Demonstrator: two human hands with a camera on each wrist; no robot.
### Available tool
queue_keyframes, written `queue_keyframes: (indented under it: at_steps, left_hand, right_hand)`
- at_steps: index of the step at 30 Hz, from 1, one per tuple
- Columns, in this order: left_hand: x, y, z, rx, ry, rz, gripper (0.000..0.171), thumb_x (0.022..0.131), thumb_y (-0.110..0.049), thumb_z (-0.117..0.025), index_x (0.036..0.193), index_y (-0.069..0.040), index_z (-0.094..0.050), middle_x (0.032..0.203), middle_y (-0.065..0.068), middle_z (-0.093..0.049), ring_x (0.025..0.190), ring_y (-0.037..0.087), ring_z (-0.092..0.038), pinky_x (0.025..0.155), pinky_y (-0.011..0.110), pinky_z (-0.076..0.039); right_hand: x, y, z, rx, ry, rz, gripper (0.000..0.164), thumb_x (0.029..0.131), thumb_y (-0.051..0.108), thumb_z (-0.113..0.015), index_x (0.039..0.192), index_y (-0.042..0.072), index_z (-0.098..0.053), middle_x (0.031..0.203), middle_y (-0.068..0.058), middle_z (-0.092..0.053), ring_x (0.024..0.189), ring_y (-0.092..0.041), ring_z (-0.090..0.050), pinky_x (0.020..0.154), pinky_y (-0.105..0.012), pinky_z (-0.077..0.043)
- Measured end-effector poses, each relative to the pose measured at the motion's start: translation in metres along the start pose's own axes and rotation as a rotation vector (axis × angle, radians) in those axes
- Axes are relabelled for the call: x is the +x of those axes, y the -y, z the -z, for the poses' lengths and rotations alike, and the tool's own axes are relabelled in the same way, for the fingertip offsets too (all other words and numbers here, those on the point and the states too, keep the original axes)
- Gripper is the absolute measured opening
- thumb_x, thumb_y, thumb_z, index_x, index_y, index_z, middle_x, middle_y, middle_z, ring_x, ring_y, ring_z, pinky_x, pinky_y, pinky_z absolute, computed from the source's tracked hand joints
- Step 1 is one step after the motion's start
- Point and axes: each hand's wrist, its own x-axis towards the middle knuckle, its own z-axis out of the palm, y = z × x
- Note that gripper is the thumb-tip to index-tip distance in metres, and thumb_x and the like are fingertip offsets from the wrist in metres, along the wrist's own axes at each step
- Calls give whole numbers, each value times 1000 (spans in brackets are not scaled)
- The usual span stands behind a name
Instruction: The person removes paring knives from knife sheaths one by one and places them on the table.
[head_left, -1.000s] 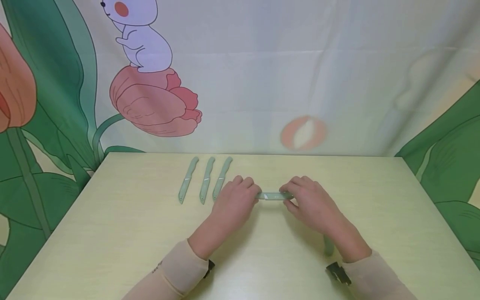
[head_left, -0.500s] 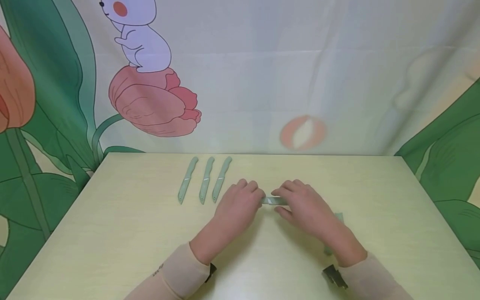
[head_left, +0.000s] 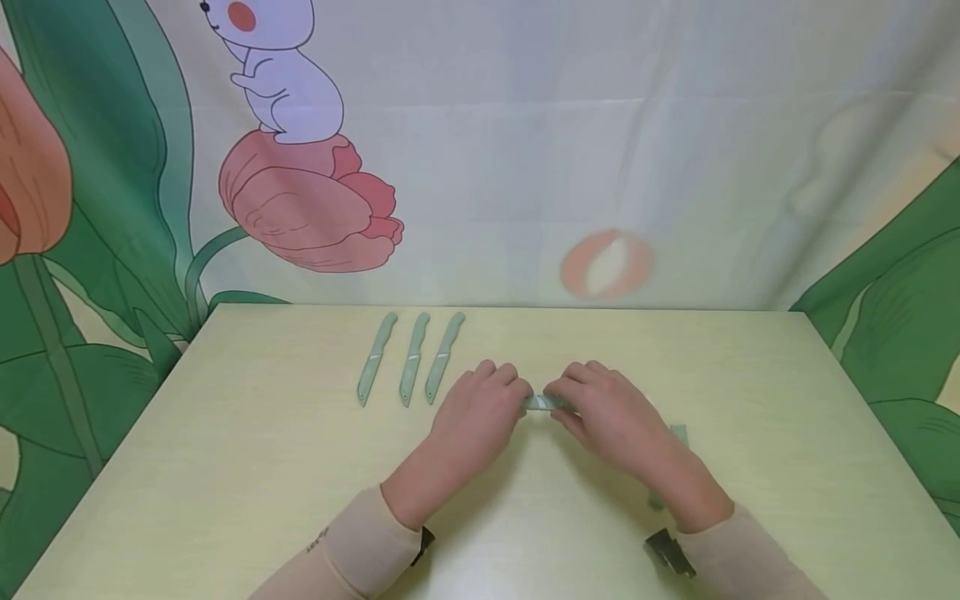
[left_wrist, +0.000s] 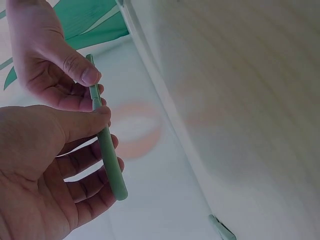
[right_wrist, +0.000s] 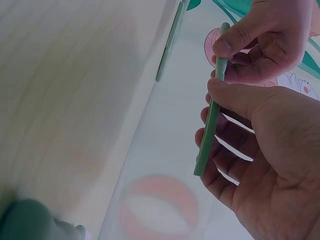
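Behind the pale yellow, faintly grained surface (head_left: 225, 467) hung a whitish backdrop (head_left: 487, 167), lightly creased and printed with a white cartoon animal (head_left: 296, 96) sitting on a drooping pink flower (head_left: 300, 208). Large green leaves (head_left: 97, 125) and an orange-pink bloom (head_left: 37, 158) filled the left side, more greenery (head_left: 907, 333) the right — with a blurred coral ring (head_left: 573, 267) low between them — while soft light brightened the surface's near part.
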Motion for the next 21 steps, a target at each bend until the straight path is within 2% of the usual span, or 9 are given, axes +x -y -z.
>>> queue_keyframes:
  at_steps: [21]
  left_hand:
    - [0, 0, 1, -18, 27, 22, 14, 92, -20, -86, 100, -15, -76, 84, -2, -58, 74, 18, -49, 63, 25, -42]
  right_hand:
    - [0, -1, 0, -6, 12, -11, 24, 88, 11, -88, 110, 10, -78, 100, 0, -69, 83, -18, -56, 70, -30, -48]
